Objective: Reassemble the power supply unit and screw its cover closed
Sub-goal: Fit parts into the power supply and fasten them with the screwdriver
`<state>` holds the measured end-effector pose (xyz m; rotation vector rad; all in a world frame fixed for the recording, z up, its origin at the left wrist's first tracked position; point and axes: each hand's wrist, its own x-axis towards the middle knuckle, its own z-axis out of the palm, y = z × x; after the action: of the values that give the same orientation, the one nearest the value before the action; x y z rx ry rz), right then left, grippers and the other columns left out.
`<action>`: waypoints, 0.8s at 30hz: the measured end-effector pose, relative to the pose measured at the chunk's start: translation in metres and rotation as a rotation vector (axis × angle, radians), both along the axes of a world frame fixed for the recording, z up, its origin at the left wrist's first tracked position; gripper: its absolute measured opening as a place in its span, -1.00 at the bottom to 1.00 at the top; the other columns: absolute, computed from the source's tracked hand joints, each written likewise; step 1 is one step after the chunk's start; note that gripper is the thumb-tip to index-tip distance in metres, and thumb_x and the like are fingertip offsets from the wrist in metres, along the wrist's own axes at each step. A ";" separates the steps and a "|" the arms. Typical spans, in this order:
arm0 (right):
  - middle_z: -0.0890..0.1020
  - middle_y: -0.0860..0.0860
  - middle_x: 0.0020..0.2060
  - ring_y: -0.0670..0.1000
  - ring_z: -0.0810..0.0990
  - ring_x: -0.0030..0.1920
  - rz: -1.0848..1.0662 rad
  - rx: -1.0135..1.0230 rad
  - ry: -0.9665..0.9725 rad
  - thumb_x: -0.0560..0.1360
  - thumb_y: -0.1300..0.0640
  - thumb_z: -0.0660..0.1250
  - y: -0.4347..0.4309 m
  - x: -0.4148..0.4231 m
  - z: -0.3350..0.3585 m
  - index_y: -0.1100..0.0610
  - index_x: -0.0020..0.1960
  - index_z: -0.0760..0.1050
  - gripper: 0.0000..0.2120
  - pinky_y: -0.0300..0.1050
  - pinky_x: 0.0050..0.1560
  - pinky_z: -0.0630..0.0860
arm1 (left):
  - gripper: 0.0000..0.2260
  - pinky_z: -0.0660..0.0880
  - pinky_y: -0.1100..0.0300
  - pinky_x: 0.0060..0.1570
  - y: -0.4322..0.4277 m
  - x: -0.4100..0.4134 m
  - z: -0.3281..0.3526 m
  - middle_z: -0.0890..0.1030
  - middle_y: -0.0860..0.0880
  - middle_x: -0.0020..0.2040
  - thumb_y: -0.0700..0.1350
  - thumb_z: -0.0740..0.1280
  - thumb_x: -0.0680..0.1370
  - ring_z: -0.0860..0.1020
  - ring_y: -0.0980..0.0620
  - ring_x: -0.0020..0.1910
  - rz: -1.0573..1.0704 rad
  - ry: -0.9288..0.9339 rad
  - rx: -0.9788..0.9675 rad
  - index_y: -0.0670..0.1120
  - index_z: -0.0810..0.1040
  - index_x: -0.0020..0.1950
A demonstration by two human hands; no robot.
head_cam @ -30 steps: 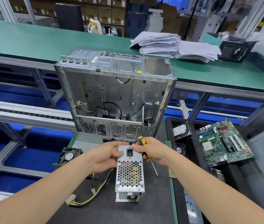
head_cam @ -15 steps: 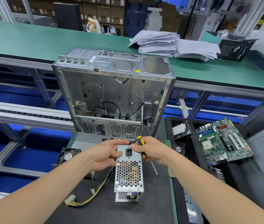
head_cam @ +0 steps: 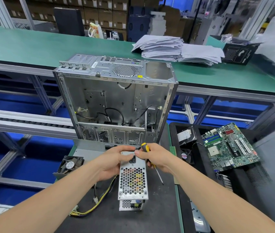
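Status: power supply unit point(head_cam: 132, 180) is being held over the dark tabletop point(head_cam: 158, 214), just in front of the open computer case point(head_cam: 116, 98), with its perforated face and mains socket point(head_cam: 132, 160) turned up. Whether the near end is being rested on the tabletop cannot be told.

Left hand point(head_cam: 111, 163): fingers are being curled round the far-left corner, thumb on the top edge.

Right hand point(head_cam: 157, 157): far-right edge beside the socket is being pinched by thumb and forefinger. The other fingers are being wrapped round the yellow-black screwdriver point(head_cam: 146, 147), with the shaft pointed down at the tabletop, clear of the unit.

Cable bundle point(head_cam: 89, 209) is being left trailing to the left across the tabletop.

Judgement: the cover is probably being seated on the body. A lower section point(head_cam: 130, 205) with finer mesh and a label is being exposed below the near edge, so the halves are likely not flush yet.

To be done well:
- Cover to be slid square until edges and screw holes are lined up.
- Wires to be kept out from under the lip, with the bundle exit checked first.
- Unit to be laid flat and pinned by the left hand before anything is driven.
- Screwdriver to be regripped for driving only after that.
- Screws to be started a few turns each, then tightened.

No loose screws are being made out in this view.
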<state>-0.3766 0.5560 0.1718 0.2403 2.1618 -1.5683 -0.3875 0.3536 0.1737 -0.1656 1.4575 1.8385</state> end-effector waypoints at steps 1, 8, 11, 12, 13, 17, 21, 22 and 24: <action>0.57 0.03 -0.25 -0.10 0.44 -0.44 0.001 -0.001 0.001 0.59 -0.05 0.45 0.000 0.000 0.000 0.19 0.07 0.57 -0.70 -0.22 -0.45 0.35 | -0.65 0.63 -0.11 0.08 0.002 0.000 -0.002 0.68 -0.29 0.19 -0.41 0.33 0.61 0.68 -0.22 0.10 0.021 0.019 -0.024 -0.13 0.57 0.35; 0.57 0.01 -0.29 -0.09 0.45 -0.47 0.013 0.057 0.024 0.57 -0.07 0.47 -0.002 -0.004 -0.001 0.04 -0.13 0.54 -0.77 -0.20 -0.48 0.37 | -0.58 0.67 -0.01 -0.15 0.004 -0.008 -0.004 0.72 -0.28 0.07 -0.50 0.26 0.59 0.73 -0.17 -0.07 0.054 -0.063 -0.080 -0.09 0.63 0.29; 0.54 0.01 -0.31 -0.09 0.44 -0.47 0.001 0.065 0.036 0.56 -0.07 0.47 0.000 -0.004 -0.002 0.03 -0.16 0.51 -0.76 -0.20 -0.48 0.37 | -0.59 0.68 -0.03 -0.15 0.002 -0.011 -0.004 0.72 -0.28 0.10 -0.48 0.26 0.61 0.74 -0.18 -0.04 0.020 -0.078 -0.066 -0.07 0.63 0.30; 0.55 0.02 -0.29 -0.09 0.44 -0.47 -0.003 0.060 0.033 0.56 -0.07 0.47 0.000 -0.004 -0.002 0.03 -0.16 0.51 -0.76 -0.20 -0.48 0.37 | -0.60 0.68 -0.03 -0.15 0.002 -0.011 -0.004 0.71 -0.28 0.10 -0.46 0.27 0.61 0.74 -0.17 -0.04 0.012 -0.080 -0.054 -0.07 0.62 0.30; 0.55 0.04 -0.27 -0.09 0.44 -0.47 -0.007 0.052 0.027 0.56 -0.07 0.47 0.001 -0.004 -0.002 0.03 -0.15 0.51 -0.76 -0.20 -0.48 0.36 | -0.61 0.68 -0.03 -0.15 0.001 -0.011 -0.005 0.71 -0.28 0.11 -0.45 0.28 0.61 0.74 -0.17 -0.03 0.005 -0.073 -0.048 -0.07 0.62 0.31; 0.57 0.04 -0.23 -0.09 0.44 -0.45 -0.037 0.022 0.011 0.56 -0.07 0.48 -0.003 -0.004 -0.003 0.05 -0.08 0.59 -0.80 -0.21 -0.47 0.35 | -0.58 0.66 -0.06 -0.05 -0.003 -0.013 -0.007 0.70 -0.25 0.17 -0.43 0.29 0.61 0.72 -0.17 0.07 -0.049 0.000 -0.071 -0.03 0.62 0.35; 0.56 0.05 -0.27 0.01 0.43 -0.36 -0.048 0.066 0.066 0.54 -0.12 0.48 0.000 0.001 -0.005 0.17 -0.01 0.60 -0.66 -0.15 -0.40 0.36 | -0.59 0.65 -0.10 0.07 -0.006 -0.016 -0.007 0.68 -0.24 0.22 -0.38 0.30 0.63 0.68 -0.20 0.18 -0.107 -0.004 -0.035 -0.02 0.59 0.39; 0.54 0.06 -0.27 0.04 0.41 -0.32 -0.055 0.068 0.081 0.53 -0.15 0.49 0.003 0.003 -0.005 0.20 0.01 0.59 -0.61 -0.14 -0.37 0.35 | -0.61 0.63 -0.13 0.14 -0.006 -0.017 -0.007 0.67 -0.24 0.24 -0.36 0.30 0.63 0.66 -0.21 0.23 -0.130 0.003 -0.040 -0.02 0.58 0.40; 0.54 0.04 -0.25 0.05 0.41 -0.30 -0.069 0.062 0.087 0.50 -0.24 0.48 0.009 0.008 -0.005 0.16 0.01 0.61 -0.56 -0.16 -0.38 0.36 | -0.64 0.57 -0.22 0.27 -0.007 -0.021 -0.007 0.66 -0.23 0.27 -0.30 0.29 0.66 0.62 -0.24 0.29 -0.177 0.020 -0.070 -0.03 0.57 0.42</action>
<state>-0.3690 0.5649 0.1667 0.2733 2.2942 -1.5777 -0.4081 0.3465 0.1666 -0.0505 1.5016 1.6522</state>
